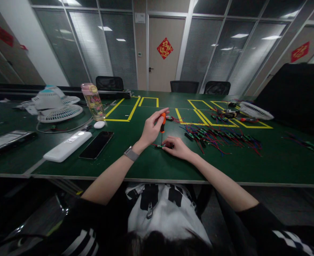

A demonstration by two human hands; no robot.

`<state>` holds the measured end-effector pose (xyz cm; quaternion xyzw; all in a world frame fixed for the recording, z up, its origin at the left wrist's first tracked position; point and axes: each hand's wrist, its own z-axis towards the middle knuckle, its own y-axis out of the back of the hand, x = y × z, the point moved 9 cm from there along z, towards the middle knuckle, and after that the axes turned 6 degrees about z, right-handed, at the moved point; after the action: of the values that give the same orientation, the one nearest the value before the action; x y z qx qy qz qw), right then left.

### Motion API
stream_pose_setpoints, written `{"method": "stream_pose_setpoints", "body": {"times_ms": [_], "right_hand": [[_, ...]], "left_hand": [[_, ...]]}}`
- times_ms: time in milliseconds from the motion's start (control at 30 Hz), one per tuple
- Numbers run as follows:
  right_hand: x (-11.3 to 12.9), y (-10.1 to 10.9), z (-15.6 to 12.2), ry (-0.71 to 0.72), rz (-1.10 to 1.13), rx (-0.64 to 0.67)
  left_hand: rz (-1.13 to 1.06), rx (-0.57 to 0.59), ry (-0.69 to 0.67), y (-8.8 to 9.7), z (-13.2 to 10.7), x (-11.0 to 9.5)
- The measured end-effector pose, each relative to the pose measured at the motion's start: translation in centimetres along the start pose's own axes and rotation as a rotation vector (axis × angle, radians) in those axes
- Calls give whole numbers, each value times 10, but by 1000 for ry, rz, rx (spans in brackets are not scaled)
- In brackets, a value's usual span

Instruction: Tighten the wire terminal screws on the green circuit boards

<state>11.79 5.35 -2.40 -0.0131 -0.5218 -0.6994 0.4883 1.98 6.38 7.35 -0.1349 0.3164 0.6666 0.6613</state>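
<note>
My left hand [152, 128] is closed around the orange and black handle of a screwdriver [162, 122], which stands upright. Its thin shaft points down at a small green circuit board [159, 146] on the table. Whether the tip touches a screw is too small to tell. My right hand [177, 147] pinches the right end of that board and holds it against the tabletop; its fingers hide part of the board and its wires. Just beyond my hands lies another wired circuit board [169, 118]. To the right spreads a pile of similar boards [215, 136] with red and blue wires.
On the left are a dark phone [96, 144], a white oblong device [67, 146], a white round case [99, 124], a tilted-looking bottle [93, 102] and white fans [58, 106]. Another fan part [255, 111] lies right. Yellow tape [134, 108] marks the green table [135, 165].
</note>
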Motion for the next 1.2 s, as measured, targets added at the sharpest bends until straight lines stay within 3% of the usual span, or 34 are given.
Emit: {"method": "stream_pose_setpoints", "body": {"times_ms": [233,500,667,900,1200], "right_hand": [[-1,-1,0,5,6,2],[-1,0,-1,-15,14,4],[-1,0,-1,-7,6,1],[-2,-1,0,-12,14,10],[0,0,-1,-2,-9,5]], "left_hand": [[94,-103,25,11,-1,1],[-100,-7,88,2,2,7],[46,-89,33,10,0,0],[-66,8,54,2,2,2],[17,-49,32,8,1,-2]]}}
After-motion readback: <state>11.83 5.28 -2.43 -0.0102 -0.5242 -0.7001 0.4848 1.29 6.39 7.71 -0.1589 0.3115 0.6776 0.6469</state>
